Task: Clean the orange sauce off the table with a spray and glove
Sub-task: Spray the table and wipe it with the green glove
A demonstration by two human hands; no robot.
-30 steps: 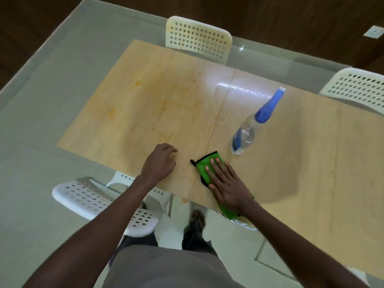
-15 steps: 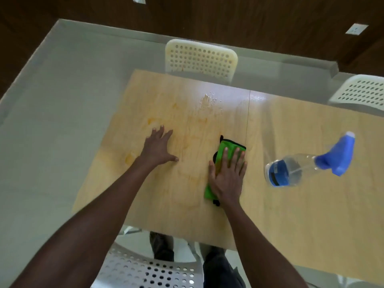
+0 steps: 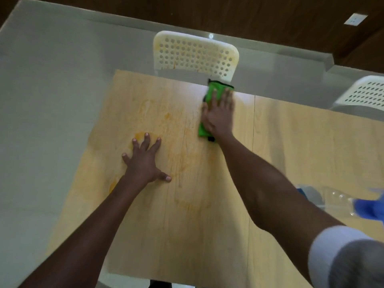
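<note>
- Right hand lay flat, fingers straight and close together, pressing the green glove onto the table near its far edge, just before the white chair.
- Glove stuck out past the fingertips and beside the wrist.
- Left hand lay palm down with fingers spread wide, fingertips touching an orange sauce patch, holding nothing.
- Fainter orange smears streaked the wood between and below the hands.
- Spray lay blurred at the right edge, well apart from the glove.
- Second white chair stood at far right.
</note>
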